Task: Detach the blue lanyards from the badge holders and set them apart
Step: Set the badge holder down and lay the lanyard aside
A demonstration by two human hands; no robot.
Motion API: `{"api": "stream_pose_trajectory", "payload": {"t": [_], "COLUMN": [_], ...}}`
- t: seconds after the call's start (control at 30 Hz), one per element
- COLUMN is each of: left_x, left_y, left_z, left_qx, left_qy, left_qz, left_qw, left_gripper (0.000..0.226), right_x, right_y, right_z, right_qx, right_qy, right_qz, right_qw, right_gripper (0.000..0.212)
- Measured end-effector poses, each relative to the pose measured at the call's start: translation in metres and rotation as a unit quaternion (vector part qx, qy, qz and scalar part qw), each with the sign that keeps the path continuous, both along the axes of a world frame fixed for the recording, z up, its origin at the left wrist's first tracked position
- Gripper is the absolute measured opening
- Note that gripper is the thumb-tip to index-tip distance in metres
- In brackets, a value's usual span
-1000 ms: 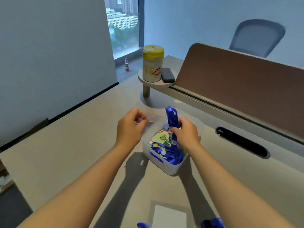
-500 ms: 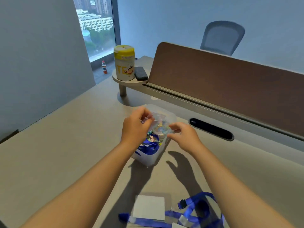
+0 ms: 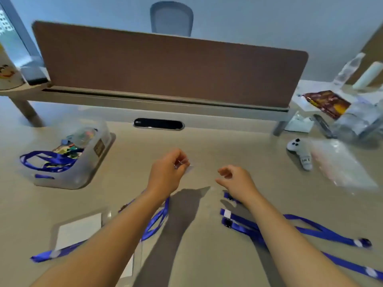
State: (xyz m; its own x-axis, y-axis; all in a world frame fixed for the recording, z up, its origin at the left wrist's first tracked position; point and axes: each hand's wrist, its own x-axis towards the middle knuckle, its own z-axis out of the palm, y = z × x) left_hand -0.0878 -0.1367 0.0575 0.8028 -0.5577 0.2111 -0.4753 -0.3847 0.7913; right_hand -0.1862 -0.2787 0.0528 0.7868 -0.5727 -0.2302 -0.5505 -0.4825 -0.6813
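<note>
My left hand [image 3: 167,172] hovers over the middle of the desk and pinches a small clear piece [image 3: 187,167], too blurred to identify. My right hand [image 3: 235,180] hangs beside it, fingers loosely curled, holding nothing. Loose blue lanyards [image 3: 306,229] lie on the desk under my right forearm. Another blue lanyard [image 3: 156,221] lies under my left forearm, its strap running on to the lower left. A clear badge holder with a white card [image 3: 79,225] lies flat at the lower left. A clear plastic bin [image 3: 83,175] at the left holds more blue lanyards and colourful badges.
A brown divider panel [image 3: 165,67] closes the desk's far side, with a black cable slot [image 3: 158,123] before it. At the right are a white controller [image 3: 299,151], a clear plastic bag [image 3: 342,168], a snack packet [image 3: 329,102] and bottles. A yellow-lidded can [image 3: 8,73] stands far left.
My view has swung right, so the bin now sits at the left. Both hands have left the bin and come over mid-desk. My left hand still pinches a clear piece.
</note>
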Motion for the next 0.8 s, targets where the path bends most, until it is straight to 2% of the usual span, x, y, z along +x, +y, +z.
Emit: {"api": "stream_pose_trajectory", "payload": {"t": [0.1, 0.23, 0.43, 0.5, 0.63, 0.8], "left_x": [-0.027, -0.046, -0.052, -0.053, -0.052, -0.052], "left_y": [-0.022, -0.035, -0.034, -0.032, -0.027, -0.022], "left_z": [-0.02, -0.035, -0.045, -0.046, -0.048, -0.043], "left_qx": [0.014, 0.028, 0.04, 0.043, 0.04, 0.034], "left_qy": [0.016, 0.024, 0.049, 0.06, 0.063, 0.064], "left_qz": [-0.037, -0.057, -0.038, -0.033, -0.022, -0.02], "left_qw": [0.999, 0.998, 0.997, 0.997, 0.997, 0.997], "left_gripper": [0.013, 0.016, 0.015, 0.013, 0.012, 0.01], "right_x": [-0.039, -0.066, -0.07, -0.069, -0.067, -0.065], "right_y": [-0.017, -0.02, -0.007, -0.007, -0.006, -0.004], "right_z": [-0.025, -0.057, -0.081, -0.085, -0.088, -0.085], "right_qx": [0.025, 0.026, -0.086, -0.11, -0.146, -0.19], "right_qy": [0.039, 0.109, 0.171, 0.178, 0.184, 0.16], "right_qz": [-0.033, -0.023, 0.092, 0.106, 0.129, 0.117], "right_qw": [0.998, 0.993, 0.977, 0.972, 0.963, 0.962], "right_gripper": [0.03, 0.026, 0.017, 0.012, 0.029, 0.02]}}
